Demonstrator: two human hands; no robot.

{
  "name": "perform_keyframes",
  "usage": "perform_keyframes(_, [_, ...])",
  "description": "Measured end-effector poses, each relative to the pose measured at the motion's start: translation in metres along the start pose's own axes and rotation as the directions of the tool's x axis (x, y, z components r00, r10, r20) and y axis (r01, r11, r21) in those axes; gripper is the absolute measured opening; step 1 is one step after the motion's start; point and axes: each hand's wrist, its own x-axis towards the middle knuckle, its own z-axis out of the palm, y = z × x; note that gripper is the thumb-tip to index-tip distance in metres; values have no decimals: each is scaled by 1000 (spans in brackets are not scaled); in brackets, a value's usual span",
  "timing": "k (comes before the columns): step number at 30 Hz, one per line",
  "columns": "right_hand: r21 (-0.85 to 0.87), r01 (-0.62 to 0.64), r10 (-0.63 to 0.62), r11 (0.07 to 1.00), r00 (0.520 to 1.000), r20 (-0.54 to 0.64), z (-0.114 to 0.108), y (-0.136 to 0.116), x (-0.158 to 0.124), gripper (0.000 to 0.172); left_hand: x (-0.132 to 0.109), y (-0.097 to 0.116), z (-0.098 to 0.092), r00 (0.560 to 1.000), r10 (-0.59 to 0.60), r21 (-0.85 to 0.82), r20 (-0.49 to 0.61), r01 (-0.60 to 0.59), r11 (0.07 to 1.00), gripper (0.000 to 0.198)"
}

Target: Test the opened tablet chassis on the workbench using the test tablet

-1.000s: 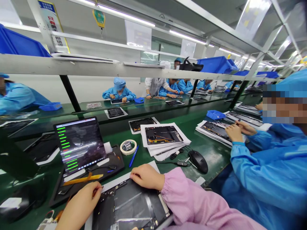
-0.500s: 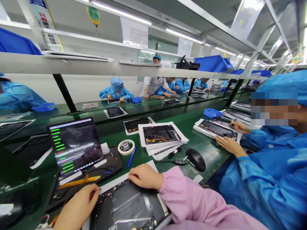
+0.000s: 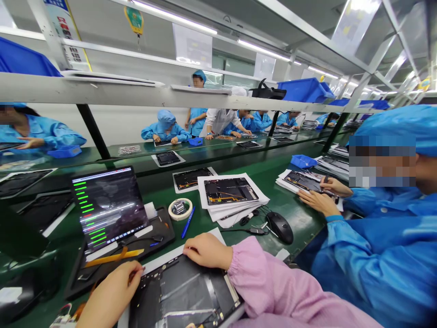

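Observation:
Directly before me lies an open black tablet housing (image 3: 184,291), its inside facing up, on a white sheet (image 3: 215,234). My left hand (image 3: 114,291) is at its upper left corner, thumb and forefinger pinched together; whatever is between them is too small to make out. At the upper edge rests my right hand (image 3: 206,250), fingers curled down against the housing. Its fingertips are partly hidden, and I cannot tell what they pinch. A propped-up screen with green bars (image 3: 109,207) stands beyond my left hand, with a yellow-orange flat cable (image 3: 114,258) below it.
Behind my right hand are a tape roll (image 3: 180,209), a blue pen (image 3: 188,222), a black mouse (image 3: 280,227) with cables, and stacked tablet housings on paper (image 3: 232,190). To the right a co-worker (image 3: 372,237) handles another housing. A metal shelf (image 3: 143,93) crosses overhead.
My hands stay nearly still. The right co-worker's hands have shifted left over their housing. A person in blue has appeared behind the far bench, and the far-left worker shows more. A far-bench housing has moved slightly right.

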Motion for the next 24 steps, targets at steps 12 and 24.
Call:
perform_keyframes(12, [26, 7, -7, 1000, 1000, -20, -2, 2, 1, 18, 2, -3, -6, 998, 61, -193, 30, -54, 980, 36])
perform_keyframes(24, [217, 102, -119, 971, 990, 68, -24, -31, 34, 12, -4, 6, -23, 999, 21, -503, 36, 0, 864, 22])
